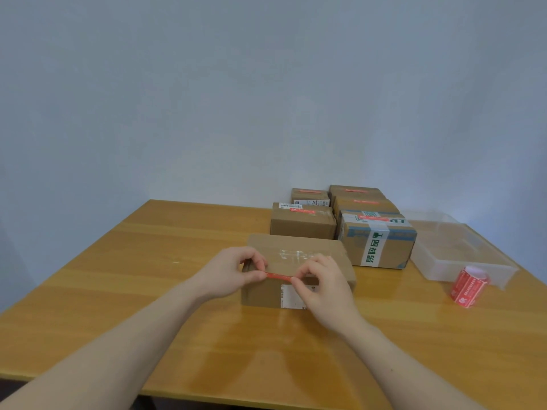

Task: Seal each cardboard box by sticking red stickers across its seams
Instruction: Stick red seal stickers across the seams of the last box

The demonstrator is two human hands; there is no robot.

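Pale blue-grey wall fills the upper half of the frame; below it a wooden counter (177,291) w/ a glossy yellow-brown top runs to the bottom edge.

Centre of frame: a plain cardboard box (299,261) sits on the counter, clear tape across its top & a white label on its near side. Both forearms reach in from the bottom corners. Left hand (233,273) and right hand (322,288) hold a red sticker (279,276) stretched level between them, just over the box's near top edge. Fingers of each hand are curled, thumb & forefinger pinching one end of the strip: left hand on the left end, right hand on the right end. Can't tell whether the strip touches the cardboard.

Upper right of centre, behind that box: a cluster of approx. five more boxes (303,221) standing close together toward the wall, each w/ a red sticker on top. The nearest right one (380,241) has blue print & a white tape band w/ green characters.

Right side of frame: a clear plastic bin (461,255) lies on the counter beside the cluster. Just in front of it, near the right edge, a roll of red stickers (469,285) lies on its side.
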